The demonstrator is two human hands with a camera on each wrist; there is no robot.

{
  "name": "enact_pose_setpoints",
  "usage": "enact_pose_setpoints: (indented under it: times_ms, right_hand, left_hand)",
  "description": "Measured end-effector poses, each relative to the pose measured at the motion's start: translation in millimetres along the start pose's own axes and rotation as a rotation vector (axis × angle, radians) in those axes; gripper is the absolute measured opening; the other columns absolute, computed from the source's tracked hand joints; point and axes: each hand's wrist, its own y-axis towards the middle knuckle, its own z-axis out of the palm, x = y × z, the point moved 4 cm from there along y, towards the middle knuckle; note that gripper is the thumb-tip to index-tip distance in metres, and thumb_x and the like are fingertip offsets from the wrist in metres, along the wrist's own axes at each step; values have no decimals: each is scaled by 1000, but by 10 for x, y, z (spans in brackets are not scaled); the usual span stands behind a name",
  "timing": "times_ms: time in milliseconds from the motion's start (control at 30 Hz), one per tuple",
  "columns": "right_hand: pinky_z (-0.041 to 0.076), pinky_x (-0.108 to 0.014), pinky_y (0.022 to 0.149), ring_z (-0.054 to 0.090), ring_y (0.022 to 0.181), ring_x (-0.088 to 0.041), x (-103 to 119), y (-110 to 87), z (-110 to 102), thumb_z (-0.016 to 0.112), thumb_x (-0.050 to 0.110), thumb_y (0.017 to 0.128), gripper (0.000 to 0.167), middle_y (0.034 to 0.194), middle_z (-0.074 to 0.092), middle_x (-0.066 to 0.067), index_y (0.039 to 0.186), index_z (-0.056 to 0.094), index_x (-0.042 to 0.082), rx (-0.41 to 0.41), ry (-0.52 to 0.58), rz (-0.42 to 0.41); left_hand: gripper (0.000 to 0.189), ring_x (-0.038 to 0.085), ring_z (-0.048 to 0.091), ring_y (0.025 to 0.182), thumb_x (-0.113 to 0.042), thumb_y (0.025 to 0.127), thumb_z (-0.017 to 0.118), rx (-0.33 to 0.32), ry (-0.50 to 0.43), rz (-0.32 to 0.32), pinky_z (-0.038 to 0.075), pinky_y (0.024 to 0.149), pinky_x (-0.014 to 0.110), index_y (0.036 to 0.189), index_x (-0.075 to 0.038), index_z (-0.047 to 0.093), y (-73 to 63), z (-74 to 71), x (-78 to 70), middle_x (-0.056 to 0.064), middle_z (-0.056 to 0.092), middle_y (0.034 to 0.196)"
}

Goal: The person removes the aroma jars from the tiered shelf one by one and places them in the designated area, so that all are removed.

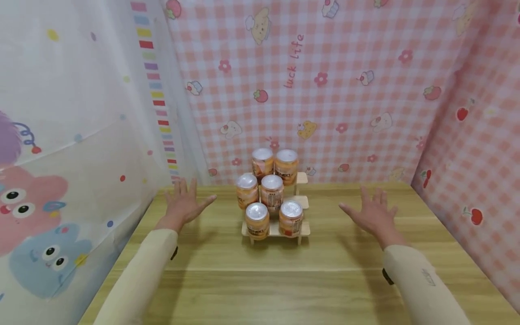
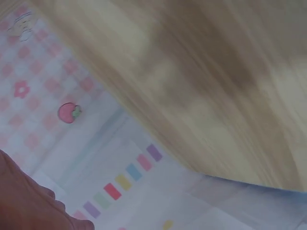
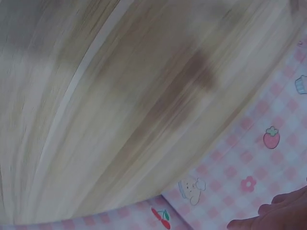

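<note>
In the head view a small stepped wooden rack (image 1: 301, 202) stands on the table with several orange cans on it, two on each of its three steps. A front-left can (image 1: 257, 222) and a front-right can (image 1: 290, 220) sit apart on the lowest step. My left hand (image 1: 183, 204) hovers left of the rack, fingers spread, holding nothing. On the other side my right hand (image 1: 373, 214) is likewise spread and holds nothing. Neither hand touches the rack or cans. Each wrist view shows only part of its hand, at a lower corner.
The wooden table (image 1: 260, 293) carries the rack near its back edge. A pink checked cloth (image 1: 349, 104) hangs behind and another on the right. A white cartoon-printed sheet (image 1: 101, 180) closes off the left side.
</note>
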Motion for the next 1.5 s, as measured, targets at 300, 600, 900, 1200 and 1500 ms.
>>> enact_pose_setpoints:
  times_ms: [300, 600, 900, 1200, 1500]
  right_hand:
    - [3, -76, 107, 0, 142, -57, 226, -21, 120, 38, 69, 96, 99, 157, 0, -37, 157, 4, -1, -18, 211, 37]
    - [12, -66, 114, 5, 145, -52, 285, -47, 340, 37, 62, 100, 91, 160, 3, -30, 158, 2, 2, 16, 477, 101]
    - [28, -61, 112, 28, 140, -49, 357, -120, 609, 41, 57, 101, 86, 158, 17, -30, 159, 2, 7, 81, 764, 217]
    - [44, -53, 103, 46, 131, -44, 509, -151, 956, 47, 32, 106, 66, 146, 40, -32, 156, 17, 1, 68, 959, 243]
    - [55, -39, 83, 65, 90, -20, 632, -199, 1136, 55, 18, 103, 60, 120, 62, -27, 150, 28, -7, 89, 1130, 265]
  left_hand:
    - [109, 49, -15, 144, -82, 89, 24, 29, -211, -59, -7, 108, 74, 157, -4, -10, 32, -140, -142, 31, -16, 158]
    - [105, 42, -6, 148, -77, 92, 31, 30, -486, -30, 1, 116, 64, 156, -8, -15, 98, -182, -368, 24, -9, 162]
    - [110, 35, -1, 150, -75, 89, 46, 57, -777, -27, 8, 119, 55, 156, -17, -19, 177, -258, -530, 18, -5, 164]
    - [107, 32, 22, 146, -72, 87, 54, 26, -1004, -76, 22, 117, 50, 159, -23, -9, 242, -309, -681, 19, 21, 159]
    - [97, 31, 26, 145, -64, 90, 60, 6, -1072, -41, 23, 117, 49, 161, -24, 7, 326, -397, -863, 14, 28, 159]
